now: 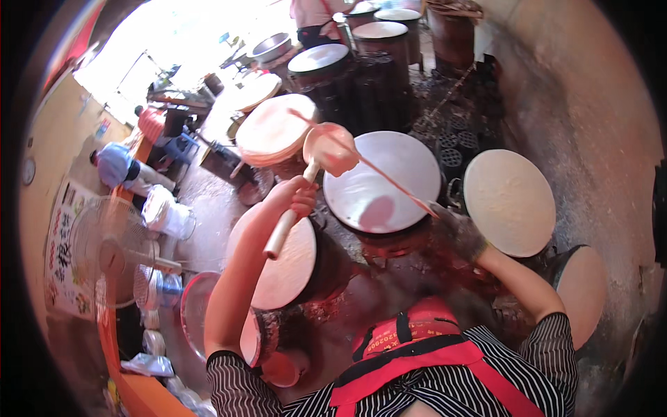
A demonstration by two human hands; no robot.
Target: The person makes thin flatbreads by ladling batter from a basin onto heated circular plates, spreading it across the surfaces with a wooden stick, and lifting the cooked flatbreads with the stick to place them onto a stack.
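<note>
My left hand (293,200) grips the pale tubular handle of a ladle (333,148), its bowl raised near the far-left rim of a round griddle (383,172). The griddle's grey surface looks bare, with a dark shadow on it. My right hand (458,234), in a dark glove, holds a long thin stick (393,185) by its near end. The stick slants across the griddle and past the ladle bowl; whether they touch cannot be told. Pale thin flatbreads cover the griddle on the left (286,260) and the one on the right (509,203).
A stack of round flatbreads (276,130) stands beyond the ladle. More drum-mounted griddles (319,58) stand farther back, near a person (315,21). Perforated coal briquettes (458,140) lie right. A fan (112,255) and two seated people (117,164) are left. A red bucket (281,367) sits low.
</note>
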